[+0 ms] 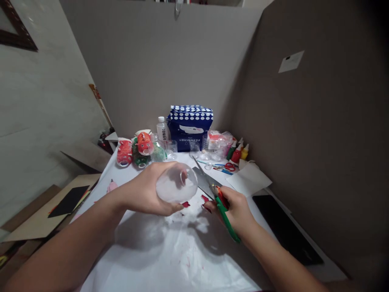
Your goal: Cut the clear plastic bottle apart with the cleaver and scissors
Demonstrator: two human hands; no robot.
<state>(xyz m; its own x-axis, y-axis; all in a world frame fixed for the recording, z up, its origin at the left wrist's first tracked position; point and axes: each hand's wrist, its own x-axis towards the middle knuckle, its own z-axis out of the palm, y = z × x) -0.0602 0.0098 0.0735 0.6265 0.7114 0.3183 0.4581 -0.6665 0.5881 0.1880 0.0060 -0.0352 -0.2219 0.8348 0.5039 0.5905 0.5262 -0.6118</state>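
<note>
**Two hands at a clear bottle piece, scissors open**

Two bare hands work over the middle of the tabletop, which is covered in white paper. The left hand is wrapped around a clear plastic bottle piece, fingers curled under and thumb over it, holding it up off the paper on its side. The right hand is closed on the green handles of a pair of scissors; the blades stand parted, with their tips just beside the right edge of the bottle piece. Whether the blades touch the plastic cannot be told.

Small red scraps lie on the paper just under the bottle piece and the scissors.

Along the far edge of the tabletop stand painted red and green bottle figures toward the left corner, a small water bottle beside them, and a blue box with white dots in the middle. Toward the far right corner are paint bottles and a second pair of scissors with red handles. A white sheet lies by the right edge, and near it a black flat thing.
</note>
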